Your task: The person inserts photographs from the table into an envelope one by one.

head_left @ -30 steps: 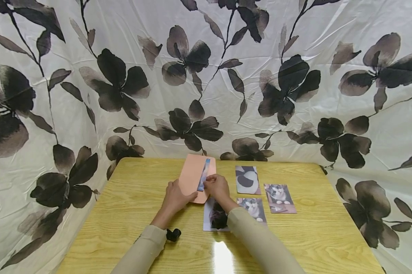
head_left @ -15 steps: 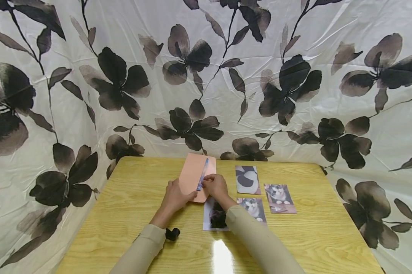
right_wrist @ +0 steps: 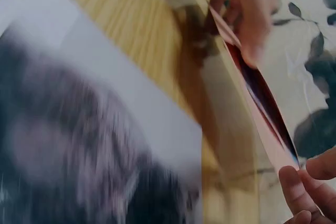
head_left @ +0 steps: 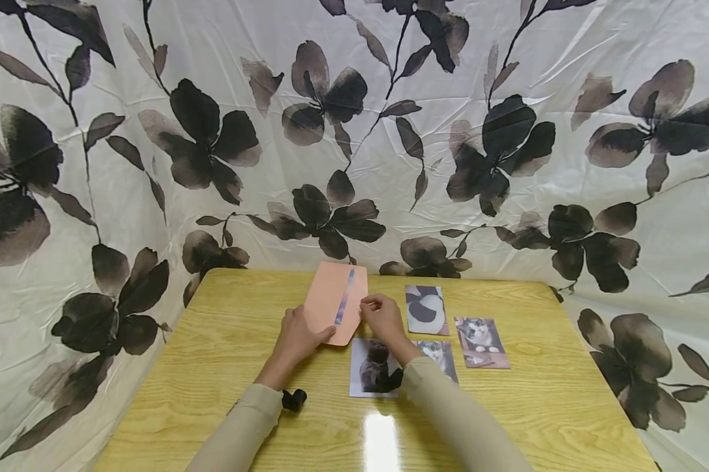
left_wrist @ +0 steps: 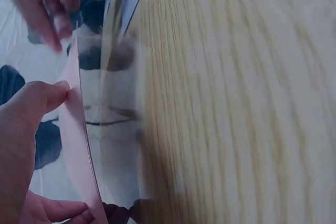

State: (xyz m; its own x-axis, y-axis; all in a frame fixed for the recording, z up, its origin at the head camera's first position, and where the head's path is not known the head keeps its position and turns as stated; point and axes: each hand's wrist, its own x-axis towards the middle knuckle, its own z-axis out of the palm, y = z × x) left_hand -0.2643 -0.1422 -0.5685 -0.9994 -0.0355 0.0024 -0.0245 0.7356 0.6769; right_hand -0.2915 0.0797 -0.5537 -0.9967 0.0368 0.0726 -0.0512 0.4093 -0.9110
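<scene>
In the head view my left hand [head_left: 295, 334] grips a pink envelope [head_left: 325, 295] by its lower left edge, thumb in front. The envelope is tilted up off the table. A narrow blue-purple strip of a card [head_left: 345, 298] shows at its opening; the rest is hidden inside. My right hand [head_left: 385, 321] has its thumb and fingers bent beside the envelope's right edge. In the right wrist view its fingertips [right_wrist: 291, 179] are at the envelope's near corner; whether they pinch it is unclear. Just below lies a photo of a dark cat [head_left: 375, 367].
Right of the hands lie a black-and-white photo [head_left: 425, 311], a cat photo [head_left: 482, 341] and another cat photo [head_left: 443, 357], partly behind the right forearm. The wooden table [head_left: 543, 413] ends at a floral cloth [head_left: 390, 164]. A black object [head_left: 294, 400] sits by the left cuff.
The card's visible strip has narrowed as it slid deeper into the envelope. My right hand has come off the card to the right. The envelope has shifted slightly left, still in my left hand.
</scene>
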